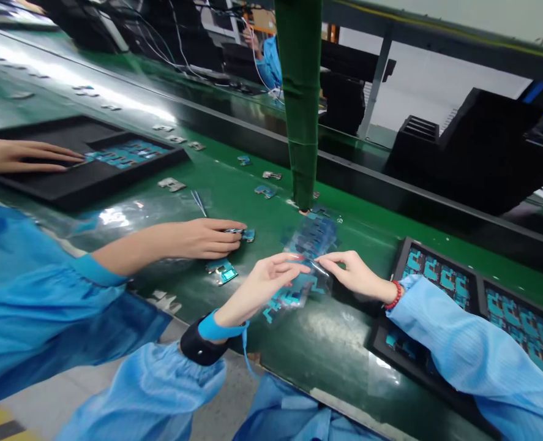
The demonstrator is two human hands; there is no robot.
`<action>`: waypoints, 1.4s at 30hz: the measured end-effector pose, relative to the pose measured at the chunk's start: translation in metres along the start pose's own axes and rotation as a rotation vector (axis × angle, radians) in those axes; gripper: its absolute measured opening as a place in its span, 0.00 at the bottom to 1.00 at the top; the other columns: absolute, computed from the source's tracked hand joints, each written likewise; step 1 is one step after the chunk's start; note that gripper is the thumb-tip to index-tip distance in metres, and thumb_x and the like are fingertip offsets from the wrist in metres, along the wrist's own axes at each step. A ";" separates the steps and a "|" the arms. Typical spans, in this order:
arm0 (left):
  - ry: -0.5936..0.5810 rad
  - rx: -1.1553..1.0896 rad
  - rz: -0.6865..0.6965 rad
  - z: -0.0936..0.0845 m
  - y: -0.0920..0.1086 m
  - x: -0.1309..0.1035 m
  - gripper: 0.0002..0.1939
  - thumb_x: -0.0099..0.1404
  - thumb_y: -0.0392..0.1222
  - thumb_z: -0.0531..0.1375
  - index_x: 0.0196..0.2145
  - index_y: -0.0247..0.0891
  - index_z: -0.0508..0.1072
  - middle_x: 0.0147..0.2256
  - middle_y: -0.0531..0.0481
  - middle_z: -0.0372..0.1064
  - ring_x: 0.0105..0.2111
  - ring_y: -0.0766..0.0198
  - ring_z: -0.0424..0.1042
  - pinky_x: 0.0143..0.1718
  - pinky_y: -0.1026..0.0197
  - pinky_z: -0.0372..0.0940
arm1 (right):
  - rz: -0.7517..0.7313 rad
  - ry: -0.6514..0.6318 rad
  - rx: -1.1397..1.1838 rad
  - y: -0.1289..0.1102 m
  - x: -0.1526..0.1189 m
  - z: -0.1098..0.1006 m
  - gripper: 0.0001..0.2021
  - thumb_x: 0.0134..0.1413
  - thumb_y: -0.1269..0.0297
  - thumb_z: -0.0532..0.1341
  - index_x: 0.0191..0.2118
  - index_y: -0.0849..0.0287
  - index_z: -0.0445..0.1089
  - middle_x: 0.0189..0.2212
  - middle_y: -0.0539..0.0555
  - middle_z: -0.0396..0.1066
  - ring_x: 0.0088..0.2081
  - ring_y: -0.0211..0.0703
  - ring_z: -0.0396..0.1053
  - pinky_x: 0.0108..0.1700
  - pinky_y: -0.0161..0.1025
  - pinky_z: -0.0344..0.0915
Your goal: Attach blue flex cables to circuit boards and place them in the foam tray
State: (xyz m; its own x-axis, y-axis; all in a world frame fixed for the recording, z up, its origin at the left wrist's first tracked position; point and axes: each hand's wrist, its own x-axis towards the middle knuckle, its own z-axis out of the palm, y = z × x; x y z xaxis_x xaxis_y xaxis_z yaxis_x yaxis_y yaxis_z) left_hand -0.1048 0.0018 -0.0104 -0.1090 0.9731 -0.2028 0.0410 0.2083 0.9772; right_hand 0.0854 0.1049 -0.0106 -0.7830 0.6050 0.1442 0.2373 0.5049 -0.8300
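My left hand (271, 278), with a black strap and a blue band at the wrist, is closed on the near-left edge of a clear plastic bag (324, 275). Opposite it, my right hand (351, 272) pinches the bag's right edge; a red bead bracelet circles that wrist. Small teal circuit boards (294, 293) show in or under the plastic between and below my hands; I cannot tell which. Just beyond lies a cluster of dark blue boards under clear plastic (316, 234).
At left, a co-worker's hand (202, 239) is beside a small board (249, 235); another hand (32, 156) rests over a black tray (69, 195). A black tray of boards (479, 288) sits at right. A green post (301, 110) rises behind the bag. Loose parts (172, 184) lie along the bench.
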 end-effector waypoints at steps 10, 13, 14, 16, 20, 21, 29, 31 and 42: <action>0.084 0.124 -0.055 0.008 -0.021 -0.021 0.40 0.52 0.59 0.64 0.55 0.30 0.64 0.38 0.36 0.78 0.38 0.45 0.77 0.40 0.45 0.69 | 0.010 0.332 -0.118 -0.001 -0.015 -0.028 0.20 0.66 0.54 0.52 0.35 0.63 0.74 0.33 0.58 0.78 0.34 0.43 0.75 0.39 0.38 0.71; 0.240 0.191 0.038 0.011 -0.006 -0.032 0.31 0.55 0.60 0.61 0.49 0.35 0.71 0.51 0.34 0.70 0.54 0.42 0.67 0.56 0.42 0.60 | -0.415 0.363 -0.635 -0.019 -0.035 -0.039 0.11 0.65 0.63 0.56 0.38 0.60 0.75 0.23 0.52 0.73 0.26 0.38 0.71 0.34 0.36 0.68; 0.247 0.191 0.060 0.013 0.002 -0.035 0.27 0.56 0.60 0.59 0.45 0.37 0.73 0.52 0.36 0.70 0.55 0.43 0.66 0.56 0.44 0.60 | -0.563 0.349 -0.782 -0.026 -0.041 -0.041 0.08 0.64 0.66 0.58 0.40 0.60 0.75 0.19 0.50 0.70 0.22 0.36 0.68 0.32 0.36 0.67; 0.168 0.156 0.067 0.020 0.019 -0.038 0.22 0.59 0.61 0.56 0.35 0.39 0.76 0.42 0.40 0.75 0.45 0.47 0.73 0.48 0.49 0.68 | -0.778 0.311 -0.987 -0.037 -0.050 -0.042 0.07 0.61 0.70 0.61 0.44 0.60 0.74 0.17 0.48 0.68 0.19 0.35 0.64 0.30 0.37 0.67; -0.028 0.056 0.045 0.037 0.043 -0.035 0.19 0.55 0.59 0.59 0.26 0.39 0.74 0.23 0.49 0.72 0.26 0.56 0.74 0.30 0.56 0.71 | -0.856 0.283 -1.110 -0.051 -0.065 -0.040 0.13 0.58 0.71 0.63 0.49 0.61 0.72 0.27 0.54 0.76 0.26 0.40 0.71 0.36 0.41 0.72; -0.040 0.041 0.047 0.041 0.046 -0.033 0.17 0.53 0.57 0.61 0.26 0.39 0.74 0.22 0.50 0.71 0.25 0.57 0.74 0.30 0.57 0.71 | -0.834 0.284 -1.098 -0.051 -0.069 -0.041 0.13 0.59 0.71 0.62 0.50 0.60 0.72 0.30 0.55 0.78 0.28 0.41 0.73 0.38 0.41 0.73; -0.067 0.013 0.069 0.043 0.072 -0.021 0.15 0.47 0.55 0.66 0.24 0.41 0.74 0.21 0.52 0.69 0.23 0.59 0.71 0.30 0.57 0.70 | -0.075 0.362 -0.327 -0.056 -0.087 -0.067 0.12 0.59 0.60 0.63 0.46 0.59 0.74 0.37 0.56 0.79 0.37 0.42 0.78 0.40 0.38 0.76; -0.099 0.034 0.077 0.046 0.078 -0.017 0.14 0.46 0.55 0.66 0.22 0.42 0.74 0.19 0.52 0.68 0.22 0.59 0.70 0.29 0.57 0.70 | 0.146 0.372 0.009 -0.062 -0.085 -0.068 0.13 0.55 0.56 0.64 0.40 0.60 0.75 0.33 0.56 0.79 0.33 0.42 0.78 0.37 0.38 0.76; -0.197 0.177 0.142 0.063 0.077 0.003 0.14 0.53 0.56 0.62 0.27 0.41 0.74 0.22 0.52 0.72 0.26 0.58 0.74 0.31 0.60 0.69 | 0.236 0.374 0.228 -0.054 -0.075 -0.074 0.11 0.50 0.57 0.68 0.30 0.62 0.74 0.25 0.51 0.74 0.26 0.36 0.71 0.31 0.33 0.70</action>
State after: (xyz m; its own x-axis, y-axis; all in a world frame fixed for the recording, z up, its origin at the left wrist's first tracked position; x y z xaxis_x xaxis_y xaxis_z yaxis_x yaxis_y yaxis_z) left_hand -0.0391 0.0274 0.0606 0.1045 0.9904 -0.0900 0.2164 0.0656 0.9741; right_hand 0.1736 0.0778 0.0628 -0.4532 0.8872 0.0868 0.2190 0.2052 -0.9539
